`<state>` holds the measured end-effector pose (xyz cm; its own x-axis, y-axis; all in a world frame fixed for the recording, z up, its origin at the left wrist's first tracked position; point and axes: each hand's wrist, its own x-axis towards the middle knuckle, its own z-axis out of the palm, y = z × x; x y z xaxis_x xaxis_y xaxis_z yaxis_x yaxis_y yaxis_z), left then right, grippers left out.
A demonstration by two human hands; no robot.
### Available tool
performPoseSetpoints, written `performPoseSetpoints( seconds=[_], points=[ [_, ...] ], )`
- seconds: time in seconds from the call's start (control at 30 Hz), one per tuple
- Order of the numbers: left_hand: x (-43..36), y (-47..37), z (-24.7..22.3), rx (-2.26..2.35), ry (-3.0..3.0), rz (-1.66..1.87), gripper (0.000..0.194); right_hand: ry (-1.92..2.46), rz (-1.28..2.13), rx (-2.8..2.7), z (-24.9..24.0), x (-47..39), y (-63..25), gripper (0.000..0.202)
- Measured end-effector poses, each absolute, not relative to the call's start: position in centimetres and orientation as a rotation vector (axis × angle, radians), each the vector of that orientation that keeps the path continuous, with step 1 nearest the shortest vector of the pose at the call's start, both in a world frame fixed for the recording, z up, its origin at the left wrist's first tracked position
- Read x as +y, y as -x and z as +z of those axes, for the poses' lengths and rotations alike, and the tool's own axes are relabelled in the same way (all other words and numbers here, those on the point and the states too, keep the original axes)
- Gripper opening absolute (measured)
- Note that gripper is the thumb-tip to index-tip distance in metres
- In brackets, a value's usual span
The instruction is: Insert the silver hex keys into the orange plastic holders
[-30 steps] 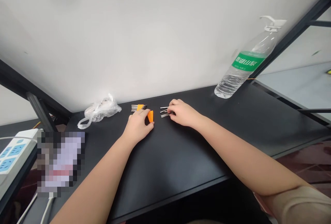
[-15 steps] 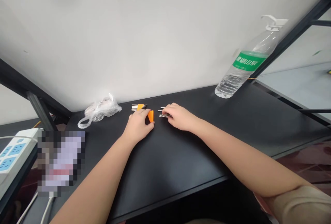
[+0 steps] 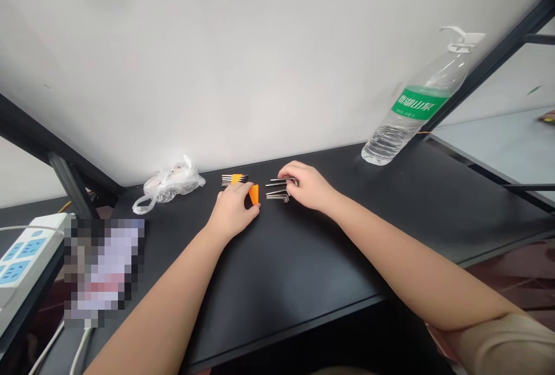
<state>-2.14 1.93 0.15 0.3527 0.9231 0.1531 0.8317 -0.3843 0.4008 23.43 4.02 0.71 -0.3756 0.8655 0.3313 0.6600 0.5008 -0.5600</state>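
Observation:
My left hand (image 3: 234, 207) is closed around an orange hex key holder (image 3: 254, 194), whose end shows between thumb and fingers. Just behind that hand lies a second orange holder (image 3: 236, 179) with a row of hex keys in it. My right hand (image 3: 307, 186) pinches a hex key (image 3: 284, 179) between thumb and fingertips, at the far side of several loose ones. These loose hex keys (image 3: 277, 196) lie side by side on the black table, their bent ends toward my right hand. My right fingers partly hide the pinched key.
A knotted clear plastic bag (image 3: 169, 181) sits by the wall at the left. A large water bottle (image 3: 405, 115) with a green label stands at the back right. At the left edge are a power strip (image 3: 26, 253) and a blurred-out device (image 3: 106, 271) with a white cable.
My right hand has shifted slightly back and right, uncovering the bent ends of the loose hex keys, and now pinches a key behind them. My left hand keeps its grip on the holder.

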Motion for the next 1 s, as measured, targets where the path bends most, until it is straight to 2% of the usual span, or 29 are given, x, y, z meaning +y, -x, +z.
performPoseSetpoints(
  seconds=[0.17, 0.37, 0.53, 0.77, 1.0],
  points=[
    [2.0, 2.0, 0.3, 1.587, -2.357, 0.488, 0.047, 1.394, 0.41, -2.204, -0.6, 6.6, -25.1, 0.021],
    [1.7, 2.1, 0.2, 1.585, -2.353, 0.535, 0.047, 1.422, 0.505, -2.272, -0.6, 6.3, -24.7, 0.026],
    [1.7, 2.2, 0.0, 1.575, -2.366, 0.561, 0.046, 1.331, 0.579, -2.379, 0.5, 4.4, -23.6, 0.016],
    [1.6, 2.1, 0.3, 1.572, -2.353, 0.557, 0.045, 1.267, 0.582, -2.426, 0.8, 3.7, -23.0, 0.022],
    [1.7, 2.2, 0.3, 1.591, -2.262, 0.574, 0.044, 1.448, 0.417, -2.426, 0.7, 4.7, -24.3, 0.013]
  ],
)
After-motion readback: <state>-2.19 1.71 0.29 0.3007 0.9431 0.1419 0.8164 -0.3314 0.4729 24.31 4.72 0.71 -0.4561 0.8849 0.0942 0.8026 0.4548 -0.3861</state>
